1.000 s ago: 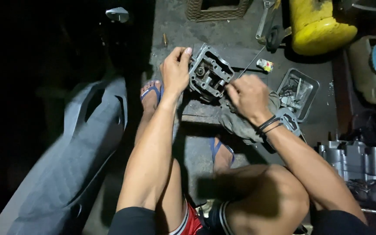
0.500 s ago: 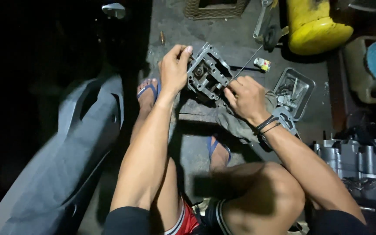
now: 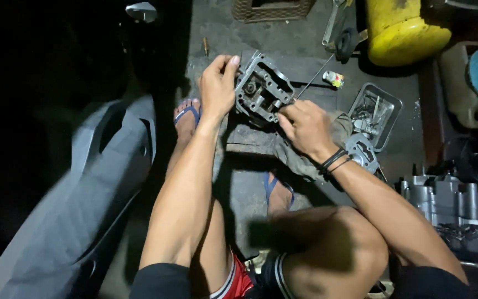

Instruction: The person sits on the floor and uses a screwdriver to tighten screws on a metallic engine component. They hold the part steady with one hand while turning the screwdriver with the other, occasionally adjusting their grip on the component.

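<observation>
- The left hand (image 3: 217,88) grips the left edge of a grey engine part (image 3: 261,88), which sits tilted at twelve o'clock from the person's knees, above a rag (image 3: 300,158).
- The right hand (image 3: 305,127) is closed on a thin rod-like tool (image 3: 312,77) running toward one o'clock, its near end at the part's lower right corner.
- The step looks like working a fastening in the part while steadying it.
- The next move calls for a firm left-hand hold and a straight tool.
- A metal tray (image 3: 380,113) of small pieces lies at three o'clock of the part.
</observation>
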